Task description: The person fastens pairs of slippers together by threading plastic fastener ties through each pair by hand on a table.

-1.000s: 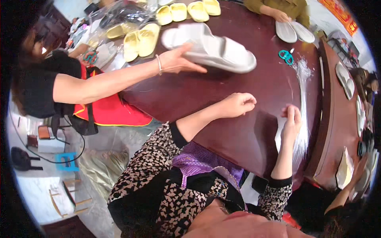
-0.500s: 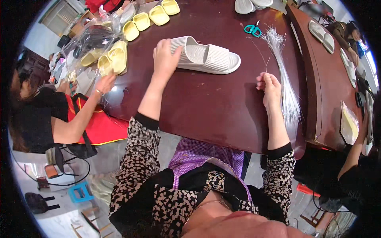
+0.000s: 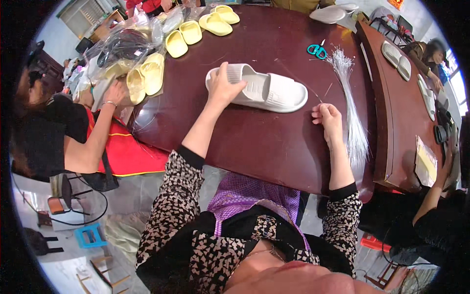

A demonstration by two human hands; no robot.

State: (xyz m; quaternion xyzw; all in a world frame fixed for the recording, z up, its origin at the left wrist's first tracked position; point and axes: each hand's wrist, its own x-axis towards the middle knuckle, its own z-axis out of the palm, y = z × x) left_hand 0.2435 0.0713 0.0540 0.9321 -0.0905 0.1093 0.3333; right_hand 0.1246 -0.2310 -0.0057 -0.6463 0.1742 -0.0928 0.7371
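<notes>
A pair of pale grey slippers [image 3: 289, 93] lies nested together on the dark red table [image 3: 254, 142], one strap facing up at the right end. My left hand [image 3: 225, 88] grips the left end of the pair, thumb on the near side and fingers over the back. To the right, my right hand [image 3: 329, 120] is closed in a pinch on a thin wire tie [image 3: 319, 99] that sticks up past its fingertips. Beside that hand lies a long bundle of silvery wire ties [image 3: 353, 112]. Teal-handled scissors [image 3: 317, 51] rest beyond its top end.
Yellow slippers [image 3: 152, 73] stand along the table's left side, near clear plastic bags [image 3: 125, 49]. A co-worker's hand [image 3: 115, 92] is beside them. More grey slippers [image 3: 333, 13] lie at the far edge. On the right, a raised brown counter [image 3: 391, 112] holds further slippers.
My left hand has turned and shifted the grey pair, its right end now lower and further right. My right hand keeps its pinch. The co-worker's hand has left the near yellow slippers.
</notes>
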